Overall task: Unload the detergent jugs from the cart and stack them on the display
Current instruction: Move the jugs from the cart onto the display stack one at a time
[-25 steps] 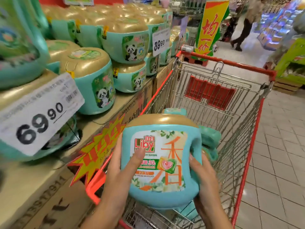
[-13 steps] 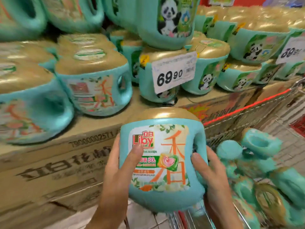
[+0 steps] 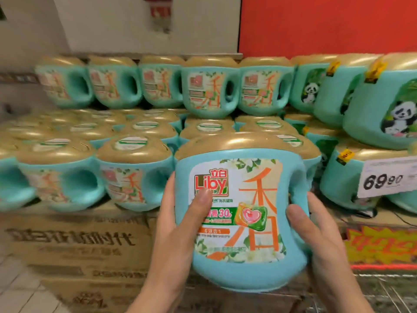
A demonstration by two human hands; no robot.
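Observation:
A teal detergent jug (image 3: 243, 274) with a gold lid and a Liby label is held upright in front of the display. My left hand (image 3: 173, 231) grips its left side with the thumb across the label. My right hand (image 3: 316, 236) grips its right side by the handle. Behind it the display (image 3: 76, 240) of cardboard cartons carries rows of the same jugs (image 3: 133, 175), with a second tier (image 3: 209, 86) stacked along the back. The held jug hangs just before the front row, over the carton edge. A bit of the cart's wire (image 3: 383, 288) shows at the lower right.
Panda-labelled jugs (image 3: 383, 105) fill the display's right side. A white 69.90 price card (image 3: 388, 179) hangs there, with an orange starburst sign (image 3: 381, 245) below it. A red wall panel (image 3: 327, 26) and a white wall rise behind. Tiled floor (image 3: 20, 290) shows at lower left.
The view has swung left from the cart to face the display. Both hands have carried the jug up and closer to the front row.

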